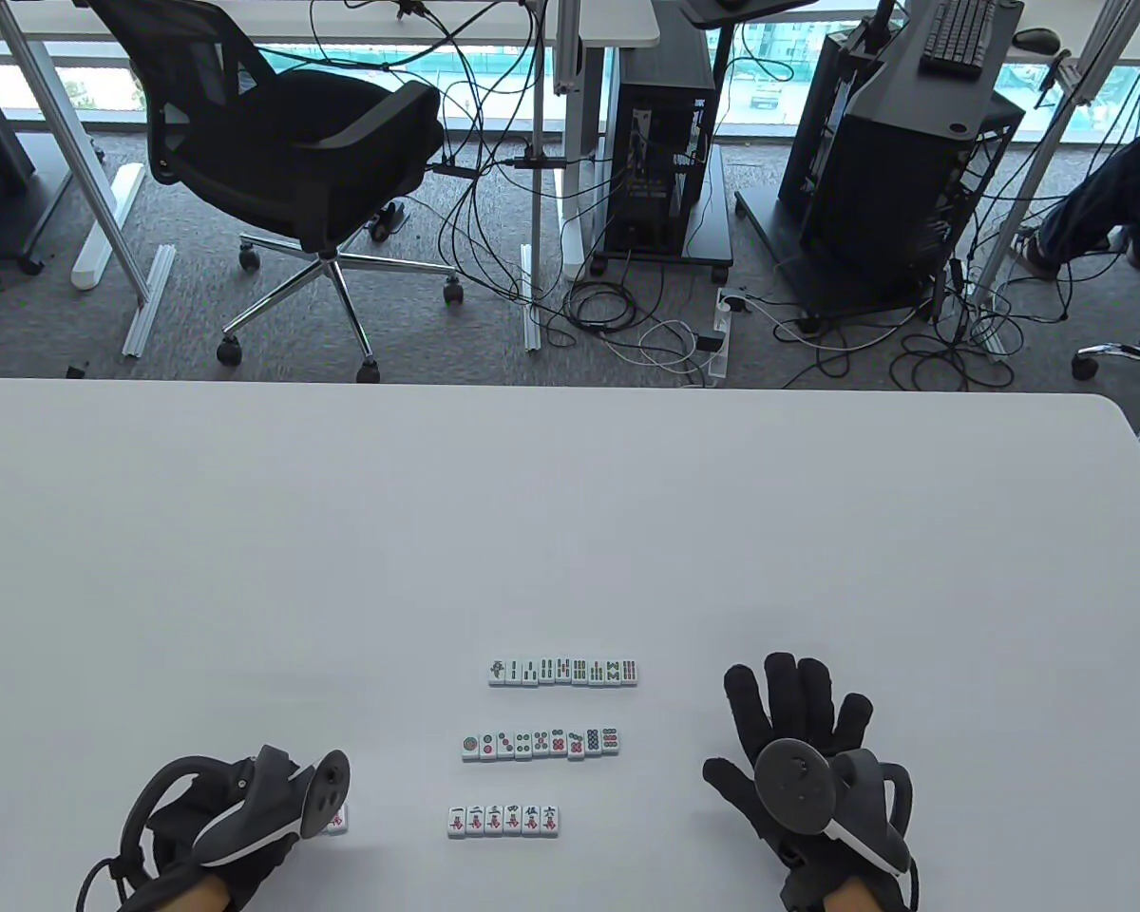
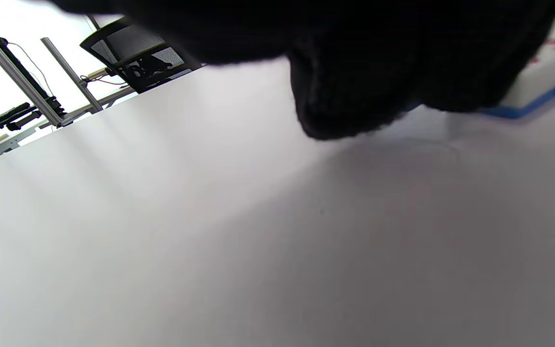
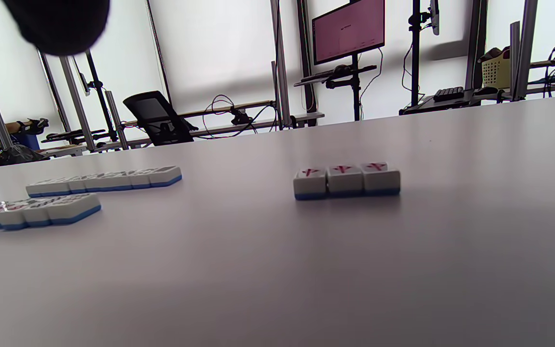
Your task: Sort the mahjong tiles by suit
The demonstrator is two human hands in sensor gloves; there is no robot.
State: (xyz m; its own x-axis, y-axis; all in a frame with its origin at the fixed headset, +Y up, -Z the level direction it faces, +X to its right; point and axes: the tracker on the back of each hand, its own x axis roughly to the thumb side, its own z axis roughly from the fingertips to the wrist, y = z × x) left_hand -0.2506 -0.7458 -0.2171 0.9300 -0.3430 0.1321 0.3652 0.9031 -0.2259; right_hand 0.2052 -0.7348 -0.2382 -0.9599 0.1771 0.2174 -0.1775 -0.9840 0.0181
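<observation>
Three rows of face-up tiles lie in the middle: bamboo tiles (image 1: 562, 671) farthest, dot tiles (image 1: 541, 744) in the middle, character tiles (image 1: 503, 821) nearest. My left hand (image 1: 266, 860) sits bunched under its tracker at the bottom left, its fingers (image 2: 354, 96) curled down onto a red-marked, blue-backed tile (image 2: 537, 86), whose edge peeks out beside the tracker (image 1: 339, 819). My right hand (image 1: 788, 722) lies flat with its fingers spread, right of the rows. Beneath it, three red-marked tiles (image 3: 346, 180) stand side by side, hidden in the table view.
The white table (image 1: 570, 532) stretches wide beyond the rows. Behind its far edge are an office chair (image 1: 294, 161), computer towers (image 1: 665, 142) and cables on the floor. A person's leg (image 1: 1102, 209) shows at the far right.
</observation>
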